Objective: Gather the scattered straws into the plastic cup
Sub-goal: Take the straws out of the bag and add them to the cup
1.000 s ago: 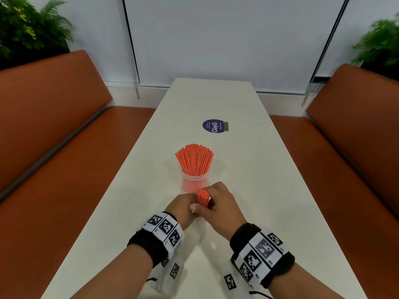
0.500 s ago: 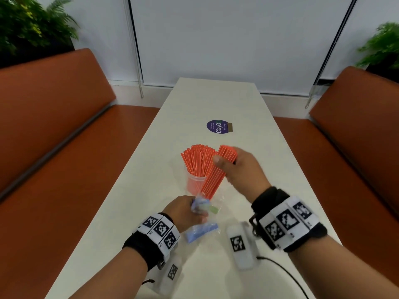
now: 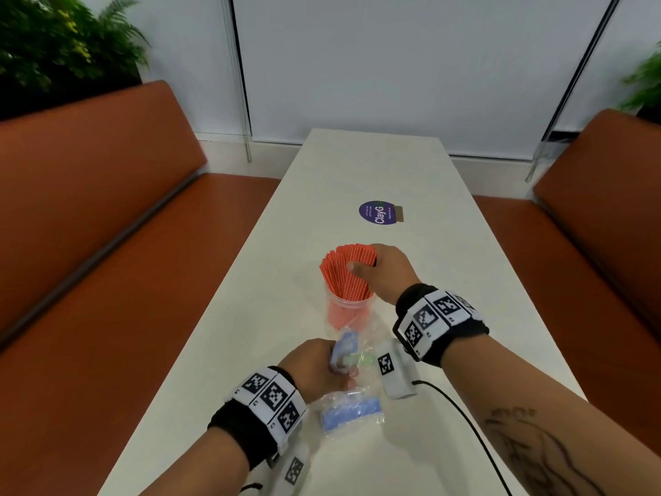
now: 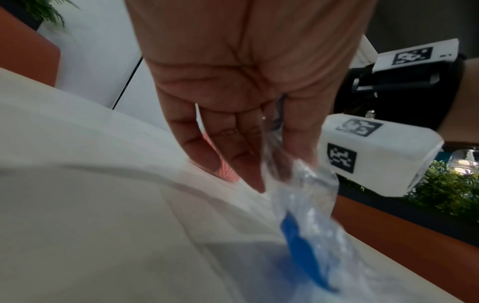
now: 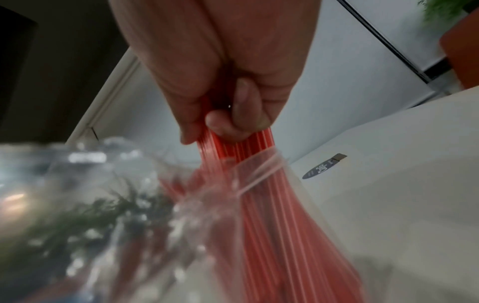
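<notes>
A clear plastic cup (image 3: 348, 313) stands mid-table, packed with upright orange straws (image 3: 338, 281). My right hand (image 3: 363, 261) grips a bundle of those straws near their top ends, with the lower ends down in the cup. In the right wrist view the fingers (image 5: 233, 114) wrap the orange bundle (image 5: 261, 184), which runs down into blurred clear plastic. My left hand (image 3: 334, 358) pinches a crumpled clear plastic bag (image 3: 357, 392) just in front of the cup. The bag holds blue pieces (image 3: 352, 415) and a green one (image 3: 361, 359). The left wrist view shows the bag (image 4: 298, 184) hanging from my fingers (image 4: 233, 147).
The long white table (image 3: 393, 166) carries a round purple sticker (image 3: 378, 213) beyond the cup. Orange benches (image 3: 89, 209) run along both sides, with plants in the far corners. A black cable (image 3: 465, 424) trails from the right wrist camera across the table.
My right hand lifted an orange straw bundle away from my left hand, carried it forward, and set it down into the cup. The left hand stayed put, holding the bag.
</notes>
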A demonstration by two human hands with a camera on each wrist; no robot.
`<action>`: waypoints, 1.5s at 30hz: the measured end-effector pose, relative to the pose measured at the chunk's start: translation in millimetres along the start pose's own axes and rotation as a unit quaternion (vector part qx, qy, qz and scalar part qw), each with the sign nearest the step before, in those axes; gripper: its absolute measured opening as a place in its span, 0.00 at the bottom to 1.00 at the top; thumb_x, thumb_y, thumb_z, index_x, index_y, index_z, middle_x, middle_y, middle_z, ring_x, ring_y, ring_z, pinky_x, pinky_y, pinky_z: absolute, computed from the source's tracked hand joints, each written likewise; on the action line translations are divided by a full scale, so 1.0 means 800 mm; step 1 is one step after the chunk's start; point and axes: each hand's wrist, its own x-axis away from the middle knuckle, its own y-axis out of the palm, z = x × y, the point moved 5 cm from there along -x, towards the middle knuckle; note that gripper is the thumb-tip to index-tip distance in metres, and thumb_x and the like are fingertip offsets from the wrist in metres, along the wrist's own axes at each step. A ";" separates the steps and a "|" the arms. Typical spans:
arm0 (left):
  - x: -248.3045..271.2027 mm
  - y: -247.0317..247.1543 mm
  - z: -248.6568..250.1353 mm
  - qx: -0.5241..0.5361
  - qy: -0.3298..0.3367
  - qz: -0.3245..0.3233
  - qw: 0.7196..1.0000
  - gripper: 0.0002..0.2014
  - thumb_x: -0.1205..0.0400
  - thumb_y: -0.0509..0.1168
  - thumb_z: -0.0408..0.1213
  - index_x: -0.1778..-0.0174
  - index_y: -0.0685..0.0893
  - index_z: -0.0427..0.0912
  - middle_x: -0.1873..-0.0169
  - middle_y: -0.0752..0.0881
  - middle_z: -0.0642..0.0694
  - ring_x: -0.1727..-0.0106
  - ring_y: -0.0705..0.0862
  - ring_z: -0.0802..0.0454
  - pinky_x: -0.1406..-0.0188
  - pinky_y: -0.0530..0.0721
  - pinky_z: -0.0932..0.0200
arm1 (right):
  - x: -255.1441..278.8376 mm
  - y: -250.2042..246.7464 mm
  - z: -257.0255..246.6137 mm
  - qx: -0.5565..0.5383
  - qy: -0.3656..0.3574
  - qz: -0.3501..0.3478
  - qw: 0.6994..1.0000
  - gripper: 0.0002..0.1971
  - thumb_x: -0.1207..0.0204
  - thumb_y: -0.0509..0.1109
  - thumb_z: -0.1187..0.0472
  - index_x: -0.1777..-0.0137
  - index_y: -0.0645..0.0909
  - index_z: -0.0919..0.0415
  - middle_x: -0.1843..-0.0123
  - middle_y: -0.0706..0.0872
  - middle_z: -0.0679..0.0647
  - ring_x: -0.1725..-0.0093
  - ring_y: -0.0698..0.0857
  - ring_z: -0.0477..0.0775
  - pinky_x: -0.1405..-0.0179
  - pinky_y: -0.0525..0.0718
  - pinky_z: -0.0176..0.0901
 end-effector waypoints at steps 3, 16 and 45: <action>-0.004 0.000 -0.004 0.006 0.000 -0.002 1.000 0.08 0.28 0.72 0.37 0.54 0.85 0.43 0.50 0.90 0.43 0.46 0.87 0.47 0.40 0.83 0.51 | 0.001 0.002 -0.001 0.026 0.013 -0.024 0.999 0.14 0.27 0.74 0.60 0.71 0.74 0.55 0.72 0.80 0.50 0.69 0.81 0.52 0.57 0.80 0.44; -0.011 -0.006 -0.006 0.037 0.013 0.007 0.999 0.08 0.30 0.73 0.33 0.65 0.83 0.52 0.57 0.90 0.47 0.51 0.88 0.47 0.41 0.85 0.50 | 0.009 -0.025 -0.009 0.137 -0.065 0.031 0.988 0.21 0.24 0.70 0.65 0.31 0.78 0.61 0.36 0.82 0.59 0.40 0.82 0.56 0.34 0.77 0.44; 0.015 -0.078 0.056 -0.119 0.008 0.288 0.950 0.38 0.23 0.67 0.47 0.21 0.56 0.41 0.25 0.66 0.42 0.24 0.64 0.45 0.26 0.66 0.51 | 0.031 -0.041 0.035 0.022 -0.084 0.161 0.983 0.20 0.18 0.59 0.64 0.26 0.71 0.60 0.29 0.75 0.57 0.34 0.77 0.52 0.29 0.71 0.40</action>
